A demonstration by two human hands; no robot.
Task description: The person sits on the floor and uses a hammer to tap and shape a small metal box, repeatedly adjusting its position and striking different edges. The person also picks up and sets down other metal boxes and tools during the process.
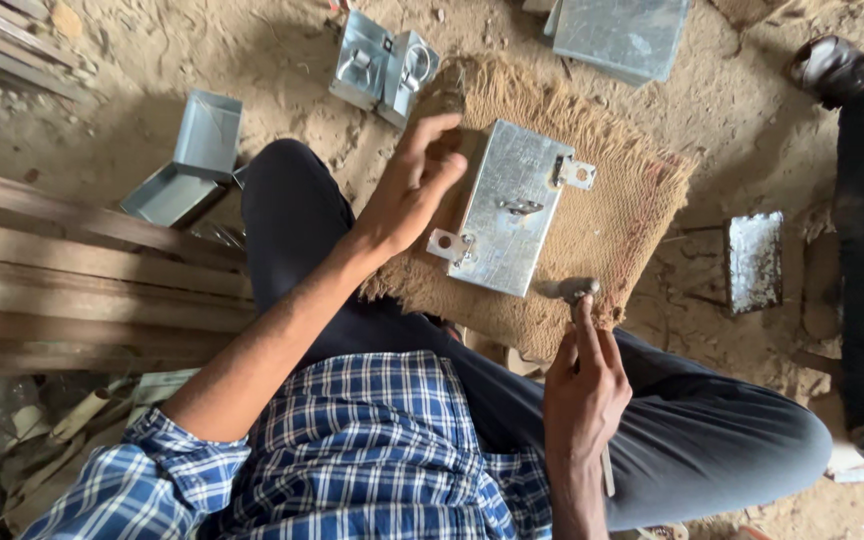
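Two hands work here: the left hand (pixel 414 185) rests loosely open beside the metal box (pixel 508 208) on the mat (pixel 620 222), while the right hand (pixel 582 378) below grips a hammer (pixel 572 291), best swung gently and straight.

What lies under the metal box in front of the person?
The metal box rests on a woven jute mat spread over sandy ground. The mat beneath the box is hidden.

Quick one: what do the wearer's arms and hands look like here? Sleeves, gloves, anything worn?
Both hands are bare: no gloves, and no rings or watch that I can see on the left hand or the right hand. The forearms are uncovered. The shirt is a blue-and-white check; its left sleeve is rolled up to about the elbow. The right sleeve is out of view.
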